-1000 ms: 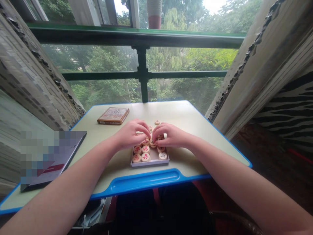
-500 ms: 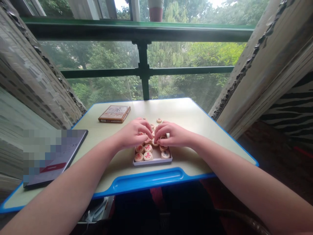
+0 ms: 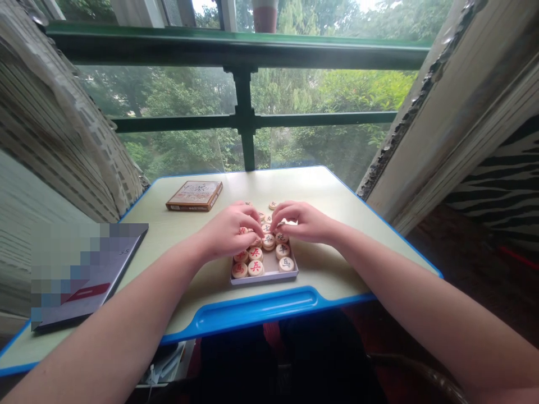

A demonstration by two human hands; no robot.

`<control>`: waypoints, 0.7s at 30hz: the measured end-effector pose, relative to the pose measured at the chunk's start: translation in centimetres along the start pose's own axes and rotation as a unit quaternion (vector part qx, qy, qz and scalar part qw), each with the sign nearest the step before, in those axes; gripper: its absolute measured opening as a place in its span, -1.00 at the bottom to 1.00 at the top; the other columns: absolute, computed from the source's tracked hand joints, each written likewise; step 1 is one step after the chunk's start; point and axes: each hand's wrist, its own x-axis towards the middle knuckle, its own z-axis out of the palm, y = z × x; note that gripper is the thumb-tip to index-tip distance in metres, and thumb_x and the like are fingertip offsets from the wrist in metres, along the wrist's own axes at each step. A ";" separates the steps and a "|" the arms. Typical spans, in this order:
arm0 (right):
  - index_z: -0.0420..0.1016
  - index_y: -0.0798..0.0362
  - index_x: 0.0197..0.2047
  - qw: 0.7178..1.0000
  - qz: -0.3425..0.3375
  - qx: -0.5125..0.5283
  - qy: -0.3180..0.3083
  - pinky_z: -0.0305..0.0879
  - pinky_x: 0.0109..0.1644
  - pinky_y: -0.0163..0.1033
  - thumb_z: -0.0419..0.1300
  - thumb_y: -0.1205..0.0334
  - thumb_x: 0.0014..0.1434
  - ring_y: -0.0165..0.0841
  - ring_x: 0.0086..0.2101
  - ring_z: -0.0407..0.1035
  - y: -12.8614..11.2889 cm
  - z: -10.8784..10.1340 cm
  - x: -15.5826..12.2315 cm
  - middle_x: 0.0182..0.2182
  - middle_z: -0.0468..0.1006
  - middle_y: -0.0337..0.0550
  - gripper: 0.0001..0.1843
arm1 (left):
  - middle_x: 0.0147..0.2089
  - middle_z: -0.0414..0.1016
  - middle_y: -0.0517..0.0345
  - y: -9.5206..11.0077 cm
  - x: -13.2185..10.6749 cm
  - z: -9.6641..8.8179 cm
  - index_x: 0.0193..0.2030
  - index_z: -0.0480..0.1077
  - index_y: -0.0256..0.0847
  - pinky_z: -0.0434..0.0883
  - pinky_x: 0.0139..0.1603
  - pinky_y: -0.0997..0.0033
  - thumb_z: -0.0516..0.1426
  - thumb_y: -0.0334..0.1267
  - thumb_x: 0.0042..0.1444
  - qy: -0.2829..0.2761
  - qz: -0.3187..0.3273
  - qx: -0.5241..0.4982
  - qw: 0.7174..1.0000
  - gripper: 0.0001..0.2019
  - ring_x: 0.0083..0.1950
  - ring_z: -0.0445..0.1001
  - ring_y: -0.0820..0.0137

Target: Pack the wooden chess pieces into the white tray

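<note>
A shallow white tray [image 3: 264,277] lies near the front of the desk with several round wooden chess pieces [image 3: 255,268] in it, marked in red or black. My left hand [image 3: 229,231] is curled over the tray's back left, fingertips pinched on a piece I cannot make out. My right hand [image 3: 304,221] hovers over the back right of the tray, fingers bent and pinched together above the pieces. Loose pieces [image 3: 273,205] lie on the desk just behind both hands.
The pale desk has a blue rim [image 3: 256,310] with a groove at the front. A brown box lid [image 3: 194,195] lies at the back left. A dark booklet [image 3: 86,280] lies at the left edge. A green window rail [image 3: 244,120] stands behind.
My right hand has lifted and drawn back from the tray's middle, uncovering more pieces. The left hand stays curled over the back left. The view shifted slightly.
</note>
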 end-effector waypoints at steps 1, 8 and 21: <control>0.56 0.10 -0.37 1.000 0.008 0.000 0.013 0.23 -0.24 -0.30 0.12 0.45 0.00 -0.41 -0.33 0.34 0.1 -0.1 0.0 -0.34 0.48 -0.16 -0.81 | -0.30 0.46 0.16 0.0 0.0 0.0 -0.43 0.56 -0.11 0.31 -0.09 0.36 0.02 -0.43 -0.09 0.005 0.001 -0.002 1.000 -0.72 -0.19 0.32 0.35; 0.56 0.10 -0.38 0.999 0.033 -0.006 0.035 0.19 -0.27 -0.33 0.10 0.49 -0.04 -0.43 -0.33 0.30 0.7 -0.1 0.3 -0.35 0.46 -0.17 -0.77 | -0.31 0.47 0.14 0.1 0.1 0.1 -0.44 0.55 -0.14 0.30 -0.07 0.34 0.04 -0.44 -0.10 0.000 0.003 -0.010 1.000 -0.75 -0.20 0.32 0.34; 0.54 0.06 -0.17 0.978 0.083 -0.135 0.139 0.19 0.07 -0.14 0.07 0.47 0.05 -0.29 -0.06 0.31 4.7 0.7 1.2 -0.07 0.46 -0.04 -0.68 | -0.23 0.48 0.09 -1.5 0.5 0.3 -0.33 0.52 -0.21 0.31 0.00 0.27 -0.01 -0.39 -0.06 0.103 -0.058 -0.010 0.993 -0.72 -0.10 0.37 0.29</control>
